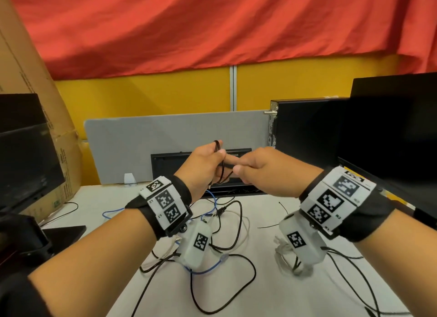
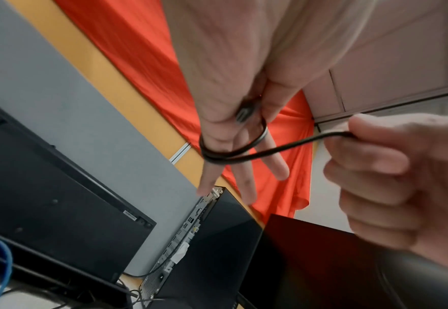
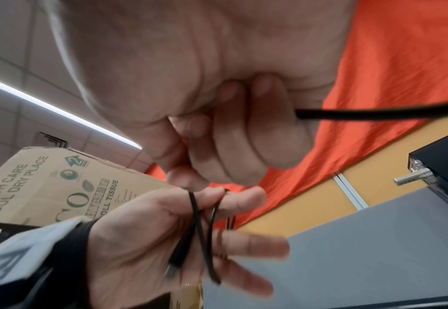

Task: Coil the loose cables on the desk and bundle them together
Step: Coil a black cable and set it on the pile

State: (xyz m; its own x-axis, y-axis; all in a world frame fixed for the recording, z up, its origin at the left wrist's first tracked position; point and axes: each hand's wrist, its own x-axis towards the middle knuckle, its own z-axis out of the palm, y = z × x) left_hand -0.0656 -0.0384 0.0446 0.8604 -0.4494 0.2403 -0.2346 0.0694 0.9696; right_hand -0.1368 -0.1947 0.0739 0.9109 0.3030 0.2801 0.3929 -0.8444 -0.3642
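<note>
Red cloth hangs across the back of the room above a yellow partition, and down in front a white desk [image 1: 99,210] carries a tangle of loose leads. Both hands are up in the air, well above the desk, almost knuckle to knuckle.

Look at the left hand [image 1: 203,165]: fingers [image 2: 246,184] stretched out straight, thumb tucked in, and a thin black cable [image 2: 233,150] looped around those fingers in a couple of turns. Its plug end lies against the palm under the thumb, so the left is grasping the cable. The right hand [image 1: 262,170] is curled tight, fist-like, fingers [image 3: 243,146] clenched round the same black cable, which runs taut from the loops across to it and then trails out past the fist.

Down on the desk, a blue cable [image 1: 212,267], a white cable [image 1: 246,224] and more black cables [image 1: 241,290] sprawl over each other, uncoiled, directly under the wrists.

As for containers, a big cardboard box [image 1: 30,99] stands at the left behind a dark monitor [image 1: 26,155]; what it holds cannot be seen. A black keyboard [image 1: 170,163] leans against the grey divider [image 1: 165,132], and a black computer case [image 1: 305,132] stands to the right.
</note>
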